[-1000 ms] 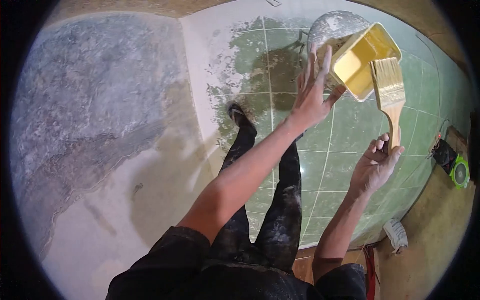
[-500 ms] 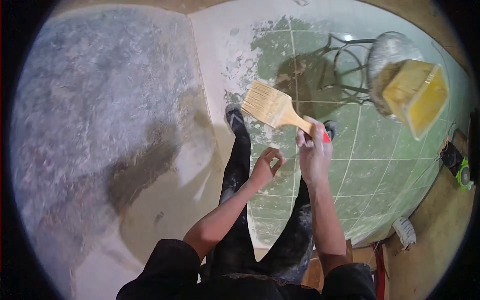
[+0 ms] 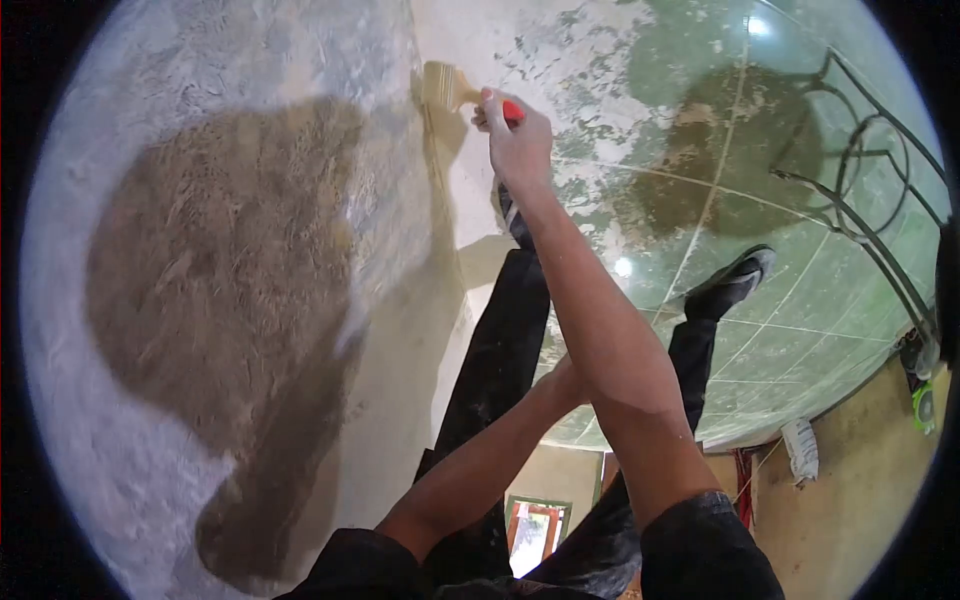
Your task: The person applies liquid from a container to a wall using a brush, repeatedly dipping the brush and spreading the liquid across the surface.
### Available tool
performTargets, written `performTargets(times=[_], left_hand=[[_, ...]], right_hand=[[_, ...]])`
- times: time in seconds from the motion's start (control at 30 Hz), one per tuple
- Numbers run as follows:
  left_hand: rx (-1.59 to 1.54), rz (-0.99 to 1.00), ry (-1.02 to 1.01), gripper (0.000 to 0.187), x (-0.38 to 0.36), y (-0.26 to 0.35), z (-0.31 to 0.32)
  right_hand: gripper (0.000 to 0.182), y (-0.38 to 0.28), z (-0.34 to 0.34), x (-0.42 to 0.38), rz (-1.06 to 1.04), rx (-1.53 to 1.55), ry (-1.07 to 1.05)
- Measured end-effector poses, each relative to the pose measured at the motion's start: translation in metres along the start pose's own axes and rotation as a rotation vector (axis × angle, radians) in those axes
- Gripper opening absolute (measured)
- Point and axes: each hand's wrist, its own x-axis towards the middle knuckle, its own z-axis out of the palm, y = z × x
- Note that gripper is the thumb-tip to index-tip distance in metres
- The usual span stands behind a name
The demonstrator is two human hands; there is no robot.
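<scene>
A wide paintbrush (image 3: 446, 88) with pale bristles and a red-ended handle is gripped in my right hand (image 3: 522, 140). Its bristles are right at the corner where the rough wall (image 3: 240, 60) meets the floor. My right arm stretches forward, the hand above my left foot. My left forearm crosses beneath the right one, and my left hand (image 3: 566, 384) shows only near the wrist; its fingers are hidden behind the right forearm.
Patchy white residue covers part of the green tiled floor (image 3: 690, 270). A metal-legged stool (image 3: 880, 190) stands at the right. Further back are a white bag (image 3: 801, 450) and a green round item (image 3: 923, 408) beside another wall. My shadow falls on the left wall.
My right hand has carried the paintbrush forward and left to the wall's base. My left hand has gone behind the right forearm. The view has shifted, and the yellow bucket is out of sight.
</scene>
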Motion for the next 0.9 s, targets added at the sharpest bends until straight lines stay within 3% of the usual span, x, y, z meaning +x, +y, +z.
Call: performTargets(times=[0.13, 0.2, 0.23, 0.37, 0.47, 0.67, 0.73, 0.77, 0.8, 0.83, 0.87, 0.9], left_hand=[[-0.104, -0.085, -0.061, 0.046, 0.002, -0.014, -0.016], [-0.165, -0.118, -0.092, 0.045, -0.01, -0.02, -0.03], [-0.196, -0.129, -0.106, 0.044, -0.011, -0.024, -0.033], [-0.316, -0.163, -0.174, 0.042, -0.003, -0.037, -0.015], [-0.393, -0.195, -0.22, 0.04, -0.008, -0.044, 0.006], [-0.525, -0.279, -0.319, 0.037, -0.024, -0.054, 0.052], [-0.575, -0.323, -0.356, 0.035, -0.034, -0.056, 0.057], [-0.58, -0.332, -0.355, 0.035, -0.034, -0.052, 0.073], [-0.352, -0.326, -0.318, 0.039, -0.026, -0.042, 0.091], [-0.124, -0.315, -0.278, 0.042, -0.023, -0.038, 0.103], [-0.126, -0.318, -0.276, 0.042, -0.028, -0.037, 0.103], [-0.95, -0.518, -0.24, 0.031, -0.034, -0.037, 0.099]], right_hand=[[0.031, 0.02, 0.034, 0.025, -0.078, -0.081, 0.086], [0.03, 0.03, 0.049, 0.031, -0.259, -0.186, 0.071], [0.032, 0.028, 0.049, 0.03, -0.199, -0.202, -0.062], [0.034, 0.018, 0.019, 0.036, -0.078, 0.052, -0.07], [0.033, 0.011, 0.002, 0.051, -0.049, 0.009, 0.014], [0.035, 0.025, 0.036, 0.06, -0.094, -0.165, -0.133], [0.037, 0.023, 0.031, 0.06, 0.048, 0.166, -0.187], [0.038, 0.026, 0.021, 0.066, 0.04, 0.275, -0.181], [0.038, 0.024, 0.012, 0.068, 0.044, 0.275, -0.181], [0.039, 0.02, 0.005, 0.071, 0.013, 0.189, -0.128], [0.039, 0.015, 0.001, 0.072, -0.017, 0.103, -0.076], [0.036, 0.013, 0.003, 0.073, 0.015, 0.088, -0.058]])
